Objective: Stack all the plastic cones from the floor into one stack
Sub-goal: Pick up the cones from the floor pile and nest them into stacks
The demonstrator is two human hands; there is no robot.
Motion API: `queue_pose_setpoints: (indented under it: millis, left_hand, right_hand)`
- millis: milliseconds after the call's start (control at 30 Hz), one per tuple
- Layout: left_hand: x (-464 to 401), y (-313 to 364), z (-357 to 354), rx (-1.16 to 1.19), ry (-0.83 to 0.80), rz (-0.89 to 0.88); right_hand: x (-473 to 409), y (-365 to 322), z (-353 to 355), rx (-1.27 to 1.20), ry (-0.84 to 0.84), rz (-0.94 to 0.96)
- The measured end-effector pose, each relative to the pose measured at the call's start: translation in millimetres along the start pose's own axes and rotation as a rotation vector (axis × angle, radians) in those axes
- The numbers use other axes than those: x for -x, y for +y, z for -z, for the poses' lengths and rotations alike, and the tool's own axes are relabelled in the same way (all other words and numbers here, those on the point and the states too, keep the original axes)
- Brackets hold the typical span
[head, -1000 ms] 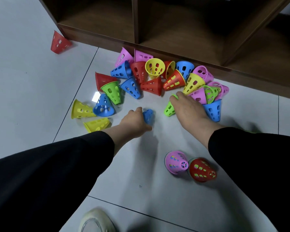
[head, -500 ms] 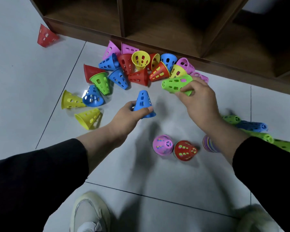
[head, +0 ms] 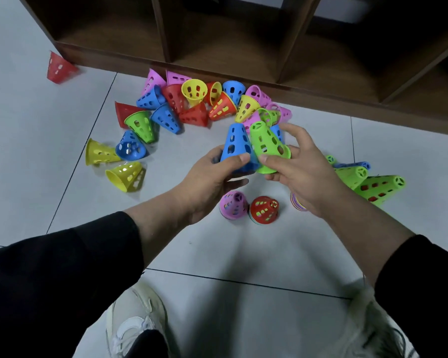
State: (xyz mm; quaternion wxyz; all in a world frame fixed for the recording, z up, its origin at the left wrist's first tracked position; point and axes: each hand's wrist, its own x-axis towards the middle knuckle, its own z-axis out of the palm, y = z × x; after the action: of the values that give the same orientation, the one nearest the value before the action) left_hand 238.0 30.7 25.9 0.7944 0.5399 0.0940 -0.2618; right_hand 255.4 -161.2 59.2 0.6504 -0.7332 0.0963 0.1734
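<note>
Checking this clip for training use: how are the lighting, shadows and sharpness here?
Head view: dim, even light with soft shadows under both arms on the floor; the shelf cubbies go nearly black; wide-angle bending at the edges; the blue cone and green cone look sharp, no strong glare.

We hold a blue cone (head: 236,144) in our left hand (head: 212,180) and a green cone (head: 268,146) in our right hand (head: 301,166) (cones touching), above the scattered pile (head: 192,104).
</note>
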Motion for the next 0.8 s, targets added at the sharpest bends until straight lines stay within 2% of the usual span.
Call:
queue_pose_setpoints:
  millis: [100,167,233,367,467,633,800]
  left_hand:
    - [0.7,0.3,-6.8,-0.192,0.006,-0.027]
    - [2.8,-1.8,-9.1,-0.351,0.029,-0.058]
    - [3.3,-8.6,-5.4,-0.391,0.065,-0.072]
    - [2.3,-35.3,8.0,-0.459,0.107,-0.091]
    - [3.1,-56.5,14.7,-0.577,0.062,-0.115]
    - [-8.0,-82.2,17.6,-0.973,0.07,-0.106]
    - [-20.4,-78.0,26.5,-1.249,0.088,-0.106]
  right_hand:
    - [1.3,6.1,13.6,0.16,-0.04,0.018]
    - [2.9,12.8,20.1,0.319,0.007,0.042]
    - [7.0,24.4,23.3,0.415,0.082,0.096]
    - [23.0,65.5,20.6,0.508,0.159,0.111]
    - [30.2,95.6,16.2,0.606,0.146,0.051]
    - [31.1,127.7,8.0,0.706,0.089,-0.081]
    - [25.9,131.3,10.9,0.714,0.122,0.009]
